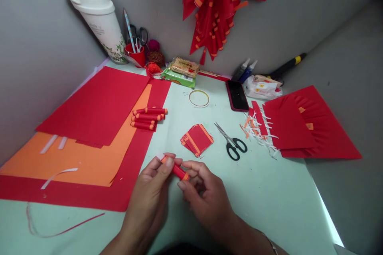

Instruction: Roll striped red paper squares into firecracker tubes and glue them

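A small red paper roll (180, 172) with orange bands at its ends is between my hands, tilted down to the right. My left hand (151, 185) pinches its upper left end, where a whitish tip sticks out. The fingertips of my right hand (206, 193) close around the lower right end. Just beyond my hands lies a stack of red paper squares (197, 139) with orange strips. Black-handled scissors (231, 142) rest to its right, blades spread slightly. Several finished-looking red rolls (148, 117) are piled to the left of the squares.
Large red sheets (95, 103) and an orange sheet (98, 163) cover the left side. A tape ring (199, 98), a phone (237, 95) and a tall white cup (98, 24) stand or lie farther back. Paper scraps (257, 127) lie at right; a hanging roll bundle (215, 12) is above.
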The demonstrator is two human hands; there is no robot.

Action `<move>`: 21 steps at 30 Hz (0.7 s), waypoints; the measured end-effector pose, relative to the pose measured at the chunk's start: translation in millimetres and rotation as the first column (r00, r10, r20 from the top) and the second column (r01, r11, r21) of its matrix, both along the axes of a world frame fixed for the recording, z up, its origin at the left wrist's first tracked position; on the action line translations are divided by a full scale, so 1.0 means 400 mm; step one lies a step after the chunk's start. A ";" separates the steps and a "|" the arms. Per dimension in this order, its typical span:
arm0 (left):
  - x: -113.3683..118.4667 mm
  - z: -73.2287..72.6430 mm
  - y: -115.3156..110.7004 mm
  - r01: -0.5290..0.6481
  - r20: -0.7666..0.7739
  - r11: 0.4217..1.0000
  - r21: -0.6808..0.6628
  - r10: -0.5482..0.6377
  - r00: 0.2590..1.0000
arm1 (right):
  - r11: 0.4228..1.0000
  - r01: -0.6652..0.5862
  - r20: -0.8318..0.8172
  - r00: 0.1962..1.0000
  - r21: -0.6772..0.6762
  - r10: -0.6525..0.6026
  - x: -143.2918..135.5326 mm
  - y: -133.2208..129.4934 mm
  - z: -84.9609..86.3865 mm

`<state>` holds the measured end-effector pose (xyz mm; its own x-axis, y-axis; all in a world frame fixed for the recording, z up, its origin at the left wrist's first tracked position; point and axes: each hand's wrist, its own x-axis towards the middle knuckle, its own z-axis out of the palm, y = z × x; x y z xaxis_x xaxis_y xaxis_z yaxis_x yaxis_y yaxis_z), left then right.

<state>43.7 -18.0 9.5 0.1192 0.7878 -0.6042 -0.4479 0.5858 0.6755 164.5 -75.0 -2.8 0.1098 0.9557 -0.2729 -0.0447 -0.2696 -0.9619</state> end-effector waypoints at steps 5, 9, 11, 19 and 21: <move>-0.001 0.004 -0.005 0.027 0.069 1.000 -0.008 -0.027 0.997 | 0.996 0.080 0.075 0.994 0.038 -0.082 0.009 0.000 0.006; -0.001 0.006 -0.011 0.048 0.075 0.998 0.034 -0.050 0.996 | 0.998 0.063 0.012 0.998 0.015 -0.063 0.015 0.003 0.013; -0.003 0.002 -0.014 0.061 0.061 0.995 0.073 -0.066 0.996 | 0.999 0.048 -0.016 0.999 0.026 -0.047 0.017 0.003 0.015; -0.011 -0.008 -0.018 0.131 0.019 0.982 0.133 -0.134 0.991 | 1.000 0.006 -0.141 0.990 -0.004 -0.006 0.013 -0.002 0.006; -0.006 -0.003 -0.017 0.112 0.025 0.987 0.111 -0.116 0.993 | 1.000 -0.004 -0.119 0.993 -0.017 0.002 0.008 0.000 0.002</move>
<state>41.3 -24.8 8.1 0.2295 0.8293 -0.5096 -0.4046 0.5574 0.7250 167.7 -75.0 -2.0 0.0729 0.9510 -0.3004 -0.1579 -0.2864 -0.9450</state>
